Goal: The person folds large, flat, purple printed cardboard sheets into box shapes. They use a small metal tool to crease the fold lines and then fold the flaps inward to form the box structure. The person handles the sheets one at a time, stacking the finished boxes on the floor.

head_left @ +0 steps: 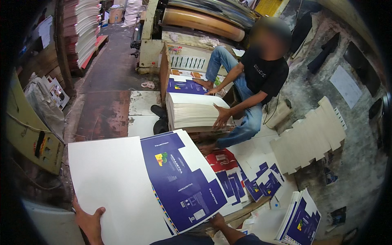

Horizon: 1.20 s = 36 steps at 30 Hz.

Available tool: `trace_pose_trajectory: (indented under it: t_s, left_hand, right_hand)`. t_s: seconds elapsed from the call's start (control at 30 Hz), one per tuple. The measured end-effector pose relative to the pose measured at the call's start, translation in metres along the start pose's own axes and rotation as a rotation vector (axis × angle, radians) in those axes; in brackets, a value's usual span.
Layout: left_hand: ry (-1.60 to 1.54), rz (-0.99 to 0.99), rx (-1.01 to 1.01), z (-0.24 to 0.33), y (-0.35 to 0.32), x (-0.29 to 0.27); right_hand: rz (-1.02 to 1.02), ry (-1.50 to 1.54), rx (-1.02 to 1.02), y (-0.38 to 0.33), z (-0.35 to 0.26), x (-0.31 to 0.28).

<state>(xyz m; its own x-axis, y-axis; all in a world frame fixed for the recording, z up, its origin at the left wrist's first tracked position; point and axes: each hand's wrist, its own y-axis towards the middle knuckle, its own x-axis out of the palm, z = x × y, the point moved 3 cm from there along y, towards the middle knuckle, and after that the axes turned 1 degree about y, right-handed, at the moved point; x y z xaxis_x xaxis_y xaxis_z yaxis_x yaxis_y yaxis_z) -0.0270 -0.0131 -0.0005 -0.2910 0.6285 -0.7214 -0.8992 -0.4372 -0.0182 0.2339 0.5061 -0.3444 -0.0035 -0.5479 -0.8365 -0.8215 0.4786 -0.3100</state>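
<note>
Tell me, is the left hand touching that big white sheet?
Touching: the head view shows the left hand at the sheet's left edge, its thumb lying over the white sheet.

Beyond the sheets (183, 179) lies a stack (194, 114), a machine (204, 23) behind.

A: How's the light in here?
B: Moderate and fairly soft. The white sheet (110, 183) is the brightest patch, with little surface detail, while the wooden boards (43, 67) at left sit in shade.
A: Where does it come from?
B: I can't tell. A streak of sheen runs along the copper-coloured roller (202, 24).
A: And sharpness?
B: The purple printed sheet (183, 179) looks fairly crisp; the co-worker's head (270, 38) is a smooth blur. Straight edges bend toward the rim, and black swallows the corners.
</note>
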Motion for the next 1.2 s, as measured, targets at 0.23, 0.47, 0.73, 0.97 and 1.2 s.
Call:
trace_pose_trajectory:
  t_s: [0.23,0.47,0.73,0.97,1.2]
  left_hand:
    - [-0.199,-0.05,0.057,-0.025,0.01,0.022]
    - [-0.416,-0.095,0.074,-0.029,0.011,0.004]
    - [-0.588,-0.245,0.156,0.005,0.019,-0.028]
    - [-0.886,-0.485,0.12,0.06,-0.005,-0.044]
    - [-1.087,-0.656,0.146,0.12,-0.032,-0.008]
  right_hand:
    - [0.507,0.561,0.046,0.084,0.109,-0.094]
    - [0.581,0.332,-0.484,0.138,-0.246,-0.28]
    - [0.867,0.012,-1.266,0.107,-0.533,-0.388]
    - [0.183,0.515,-1.248,0.029,-0.544,-0.303]
    - [-0.5,0.75,-0.962,-0.04,-0.541,-0.248]
